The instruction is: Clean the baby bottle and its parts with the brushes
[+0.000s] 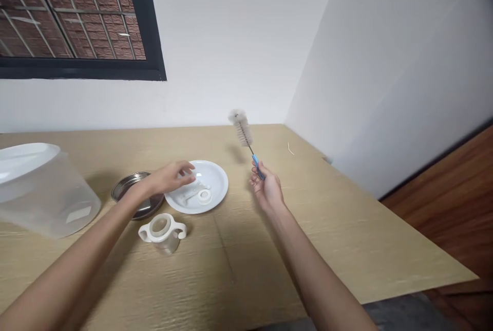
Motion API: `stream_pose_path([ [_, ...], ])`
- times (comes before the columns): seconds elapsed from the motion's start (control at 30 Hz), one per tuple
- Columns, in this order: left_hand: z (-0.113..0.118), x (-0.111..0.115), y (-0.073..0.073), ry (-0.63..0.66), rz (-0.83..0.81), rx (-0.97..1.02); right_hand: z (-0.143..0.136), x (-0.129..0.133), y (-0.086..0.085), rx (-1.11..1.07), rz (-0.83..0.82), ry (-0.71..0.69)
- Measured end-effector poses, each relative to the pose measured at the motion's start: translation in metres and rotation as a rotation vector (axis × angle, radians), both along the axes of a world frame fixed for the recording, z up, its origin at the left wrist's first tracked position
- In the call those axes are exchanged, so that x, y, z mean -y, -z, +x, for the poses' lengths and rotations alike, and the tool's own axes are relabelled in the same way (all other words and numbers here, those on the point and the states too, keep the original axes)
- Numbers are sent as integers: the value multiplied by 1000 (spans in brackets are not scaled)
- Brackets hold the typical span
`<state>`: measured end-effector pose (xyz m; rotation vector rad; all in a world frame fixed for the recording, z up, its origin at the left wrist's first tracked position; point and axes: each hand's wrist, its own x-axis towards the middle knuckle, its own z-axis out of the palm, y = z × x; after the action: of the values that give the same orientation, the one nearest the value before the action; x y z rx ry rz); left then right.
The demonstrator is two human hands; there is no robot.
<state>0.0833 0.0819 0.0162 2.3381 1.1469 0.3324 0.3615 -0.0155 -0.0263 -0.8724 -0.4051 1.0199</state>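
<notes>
My right hand (266,184) grips the blue handle of a bottle brush (243,130), holding its white bristles up and tilted to the left above the table. Over the left part of a white plate (220,195), my left hand (172,177) hovers with its fingers apart and nothing in them. On the plate lie a white ring (204,197) and some small clear or whitish parts (190,195). A two-handled baby bottle (165,236) stands upright in front of the plate, open at the top.
A round metal tray (117,189) sits left of the plate, partly behind my left forearm. Farther left stands a large translucent plastic tub (57,192). A thin white strip (290,148) lies at the back right, near the wall. The table's right edge runs diagonally.
</notes>
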Motion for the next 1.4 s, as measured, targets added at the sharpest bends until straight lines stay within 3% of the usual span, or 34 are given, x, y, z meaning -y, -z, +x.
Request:
stream_pose_path([
  [0.2, 41, -32, 10, 74, -117, -146, 8, -7, 12, -78, -26, 19],
  [0.53, 43, -36, 19, 149, -144, -80, 10, -8, 12, -155, -4, -6],
  [0.7, 29, -20, 5, 119, -64, 24, 9, -5, 8, -155, 27, -77],
  [0.87, 0, 12, -1, 83, 13, 99, 0, -1, 3, -100, 64, -167],
  [1.1, -31, 50, 8, 72, 128, 174, -5, 2, 2, -19, 78, -212],
  [1.4, -48, 59, 31, -63, 247, 426, -4, 3, 1, 133, 65, -168],
])
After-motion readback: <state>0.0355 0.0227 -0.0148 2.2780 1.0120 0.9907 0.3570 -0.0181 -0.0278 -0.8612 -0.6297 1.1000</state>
